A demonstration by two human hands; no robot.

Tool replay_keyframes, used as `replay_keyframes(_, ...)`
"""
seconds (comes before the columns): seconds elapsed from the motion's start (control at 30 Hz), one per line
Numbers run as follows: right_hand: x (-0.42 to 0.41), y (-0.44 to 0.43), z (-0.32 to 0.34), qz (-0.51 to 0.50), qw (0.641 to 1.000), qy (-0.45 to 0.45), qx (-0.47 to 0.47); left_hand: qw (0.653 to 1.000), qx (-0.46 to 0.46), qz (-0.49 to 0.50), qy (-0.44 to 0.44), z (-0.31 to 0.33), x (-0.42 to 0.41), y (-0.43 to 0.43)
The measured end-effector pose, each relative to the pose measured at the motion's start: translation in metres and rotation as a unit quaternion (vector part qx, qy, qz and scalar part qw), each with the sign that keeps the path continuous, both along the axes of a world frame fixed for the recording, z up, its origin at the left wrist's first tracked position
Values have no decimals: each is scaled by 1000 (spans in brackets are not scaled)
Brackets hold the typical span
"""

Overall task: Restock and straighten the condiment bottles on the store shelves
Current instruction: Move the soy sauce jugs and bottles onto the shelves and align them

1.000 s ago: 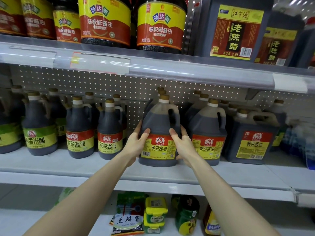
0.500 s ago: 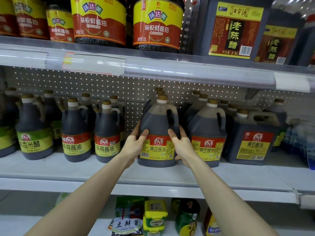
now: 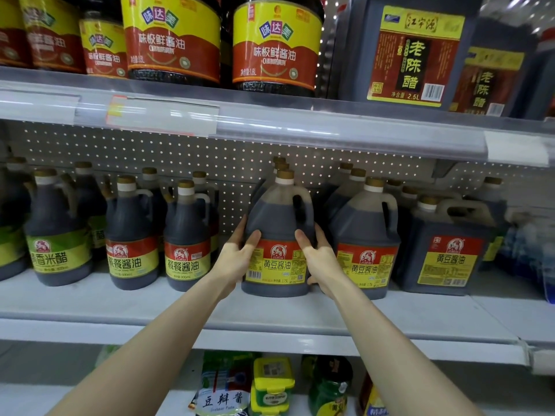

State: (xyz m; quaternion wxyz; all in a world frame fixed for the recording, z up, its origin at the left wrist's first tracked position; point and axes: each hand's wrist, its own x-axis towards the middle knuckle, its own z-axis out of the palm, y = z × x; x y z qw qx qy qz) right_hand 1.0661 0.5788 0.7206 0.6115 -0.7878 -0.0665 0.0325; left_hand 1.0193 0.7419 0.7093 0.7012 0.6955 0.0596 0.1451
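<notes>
One soy sauce jug (image 3: 274,217) stood upright on the middle shelf (image 3: 120,307) at the centre of the frame. The left hand (image 3: 235,259) and the right hand (image 3: 321,261) each had a grip clamped on its sides, fingers curled round, thumbs on its front. A matching jug (image 3: 365,232) stood just beside it on the right, smaller bottles (image 3: 186,238) apart on the left.

- Light falls from above, and your view is bright enough to read the label on the middle soy sauce jug (image 3: 277,235).
- Glare streaks run along the clear price rail (image 3: 270,127).
- Below that rail it is dimmer, and the holes in the pegboard (image 3: 180,151) glint.
- The wide lens bends the shelf lines near the edges, and the bottles (image 3: 528,244) at the far right of your view smear into blur.
</notes>
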Motion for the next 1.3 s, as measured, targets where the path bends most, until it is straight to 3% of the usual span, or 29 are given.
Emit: replay_keyframes(1.3,11,3,-4,2,1000,0,-7,1000,4,18,14,3,3,-2)
